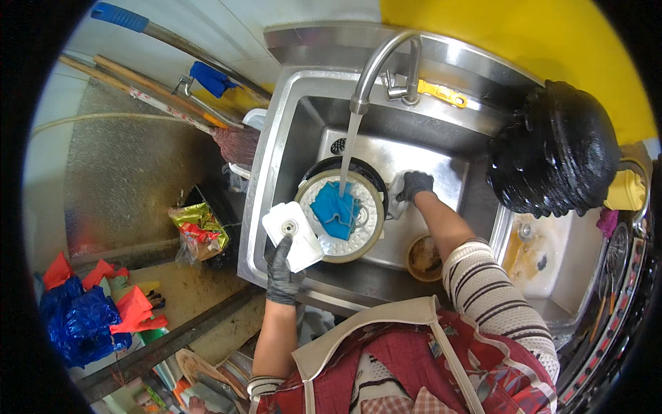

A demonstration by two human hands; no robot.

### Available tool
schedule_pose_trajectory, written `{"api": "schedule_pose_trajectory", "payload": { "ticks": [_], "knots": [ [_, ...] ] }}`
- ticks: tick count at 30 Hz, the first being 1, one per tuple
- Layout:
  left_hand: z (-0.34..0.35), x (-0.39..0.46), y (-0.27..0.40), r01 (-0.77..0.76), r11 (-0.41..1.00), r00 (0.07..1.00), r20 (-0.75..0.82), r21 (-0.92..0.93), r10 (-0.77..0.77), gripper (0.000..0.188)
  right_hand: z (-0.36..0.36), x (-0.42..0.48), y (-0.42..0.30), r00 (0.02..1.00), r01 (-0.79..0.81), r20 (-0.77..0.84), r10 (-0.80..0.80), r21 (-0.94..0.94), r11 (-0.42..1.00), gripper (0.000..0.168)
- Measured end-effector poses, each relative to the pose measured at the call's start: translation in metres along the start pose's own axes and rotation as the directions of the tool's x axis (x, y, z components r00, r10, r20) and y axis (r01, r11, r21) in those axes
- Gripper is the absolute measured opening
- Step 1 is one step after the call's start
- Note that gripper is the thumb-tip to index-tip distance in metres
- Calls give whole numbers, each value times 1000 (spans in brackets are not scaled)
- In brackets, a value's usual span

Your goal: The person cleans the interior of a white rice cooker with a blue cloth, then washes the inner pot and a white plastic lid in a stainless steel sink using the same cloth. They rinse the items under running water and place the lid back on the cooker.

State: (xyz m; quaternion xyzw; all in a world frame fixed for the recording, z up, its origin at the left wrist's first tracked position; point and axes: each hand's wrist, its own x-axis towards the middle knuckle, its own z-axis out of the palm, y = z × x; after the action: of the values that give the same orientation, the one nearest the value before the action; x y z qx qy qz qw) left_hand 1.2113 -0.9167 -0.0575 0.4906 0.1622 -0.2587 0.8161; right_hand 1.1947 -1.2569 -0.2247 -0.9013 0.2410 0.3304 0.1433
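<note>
My left hand (284, 271), in a dark glove, grips a white plastic lid-like piece (305, 243) with a round metal fitting, over the sink's near left side. My right hand (418, 186), gloved too, has its fingers on a greyish translucent plastic piece (397, 197) low in the steel sink basin (445, 160); part of that piece is hidden. Between my hands a round, dimpled metal pan (331, 251) sits in the basin. A bunched blue cloth (333, 209) lies in it, under water running from the curved faucet (380, 57).
A brown-stained bowl (425, 259) rests by my right forearm. Stacked glossy black bowls (556, 150) rise at the right, above a second, stained basin (532, 259). Behind the faucet lies a yellow-handled tool (442, 94). A mop (235, 145) and poles lean left of the sink.
</note>
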Motion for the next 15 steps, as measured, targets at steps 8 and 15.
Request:
{"api": "schedule_pose_trajectory", "payload": {
  "ticks": [8,15],
  "knots": [
    [-4,-4,25,-36,999,999,19,-12,36,62,-55,-75,46,961,248,-165,-222,156,956,43],
    [-32,14,-3,-99,994,973,204,-53,108,60,-57,-108,58,926,329,-362,-104,644,691,56]
  ]
}}
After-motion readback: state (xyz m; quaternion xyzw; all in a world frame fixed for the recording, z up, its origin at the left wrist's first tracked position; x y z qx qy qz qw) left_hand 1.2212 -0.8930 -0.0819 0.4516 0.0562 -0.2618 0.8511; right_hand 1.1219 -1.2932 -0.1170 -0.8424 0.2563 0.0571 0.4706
